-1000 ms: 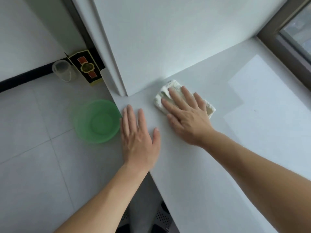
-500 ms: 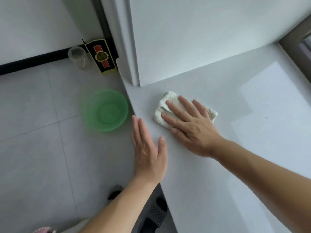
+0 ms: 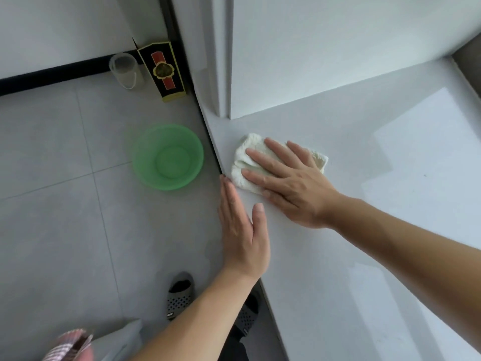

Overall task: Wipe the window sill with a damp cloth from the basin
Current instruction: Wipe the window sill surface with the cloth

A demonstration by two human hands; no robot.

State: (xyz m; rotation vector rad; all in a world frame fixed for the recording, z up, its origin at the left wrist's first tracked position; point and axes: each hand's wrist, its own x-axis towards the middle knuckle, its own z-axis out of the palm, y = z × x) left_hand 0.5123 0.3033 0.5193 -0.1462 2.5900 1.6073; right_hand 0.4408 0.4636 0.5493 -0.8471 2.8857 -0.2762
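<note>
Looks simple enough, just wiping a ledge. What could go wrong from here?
The cloth under the right hand lies close to the sill edge, so a stroke leftward might push it off toward the green basin on the floor. The left hand rests right at that edge and might slip off.

The cloth is cream-white on a pale grey sill. The basin is translucent green on light grey floor tiles. The box is black with a red band, gold emblem and yellow edging.
</note>
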